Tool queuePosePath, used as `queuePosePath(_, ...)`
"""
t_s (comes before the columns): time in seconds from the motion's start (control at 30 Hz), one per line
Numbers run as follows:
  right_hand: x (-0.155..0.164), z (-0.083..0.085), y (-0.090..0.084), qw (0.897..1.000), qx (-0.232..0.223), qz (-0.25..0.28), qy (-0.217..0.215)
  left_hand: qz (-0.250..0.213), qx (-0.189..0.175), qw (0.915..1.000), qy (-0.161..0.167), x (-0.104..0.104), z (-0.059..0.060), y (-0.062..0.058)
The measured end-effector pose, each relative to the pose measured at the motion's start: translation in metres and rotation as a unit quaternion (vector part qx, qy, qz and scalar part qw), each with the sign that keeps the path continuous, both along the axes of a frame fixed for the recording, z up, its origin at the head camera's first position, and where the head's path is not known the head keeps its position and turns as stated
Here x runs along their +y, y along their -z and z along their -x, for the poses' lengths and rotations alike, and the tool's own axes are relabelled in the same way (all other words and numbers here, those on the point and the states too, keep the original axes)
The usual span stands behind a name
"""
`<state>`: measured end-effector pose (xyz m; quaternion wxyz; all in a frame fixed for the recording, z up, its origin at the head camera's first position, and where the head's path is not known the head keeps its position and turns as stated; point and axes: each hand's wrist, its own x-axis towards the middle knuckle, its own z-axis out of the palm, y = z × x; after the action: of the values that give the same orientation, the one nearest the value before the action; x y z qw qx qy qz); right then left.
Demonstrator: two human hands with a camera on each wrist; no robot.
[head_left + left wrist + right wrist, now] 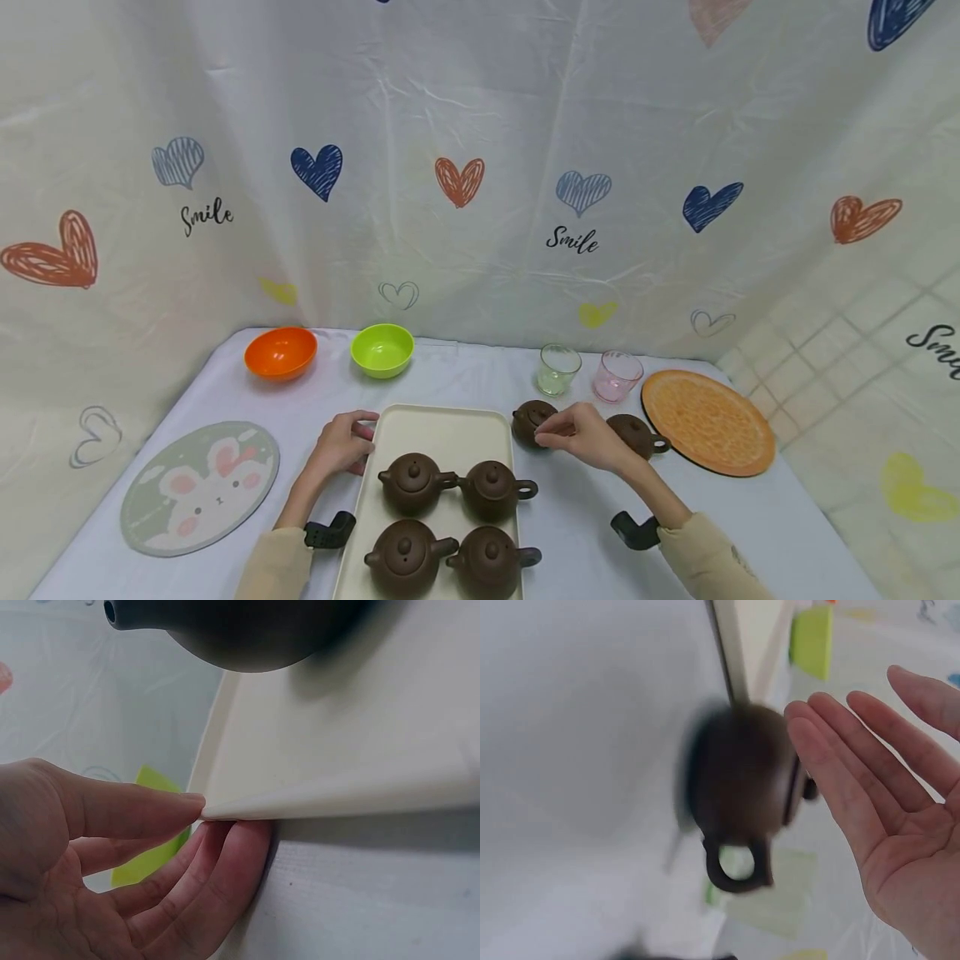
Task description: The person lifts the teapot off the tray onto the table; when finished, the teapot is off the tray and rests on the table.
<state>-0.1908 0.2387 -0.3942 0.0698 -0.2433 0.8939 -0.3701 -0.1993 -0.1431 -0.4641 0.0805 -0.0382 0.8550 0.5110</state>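
My left hand holds the left edge of the cream tray. In the left wrist view its thumb lies at the rim and the fingers curl against the edge from below. Several dark brown clay teapots stand on the tray, among them a teapot near its middle. My right hand is over another brown teapot just right of the tray. The right wrist view shows its fingers fairly straight beside this teapot's lid, holding nothing. A further teapot stands partly behind the right hand.
At the back left are an orange bowl and a green bowl. A green glass and a pink glass stand at the back right. A round orange-brown mat lies far right, a rabbit-print mat left.
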Motion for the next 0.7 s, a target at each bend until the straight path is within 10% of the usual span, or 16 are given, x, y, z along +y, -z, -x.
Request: queuePosePath(0.7, -0.016, -0.034, 0.032, 0.997, -0.041, 0.040, -0.042, 0.000, 0.000, 1.0000, 0.002, 0.000, 0.000, -0.001)
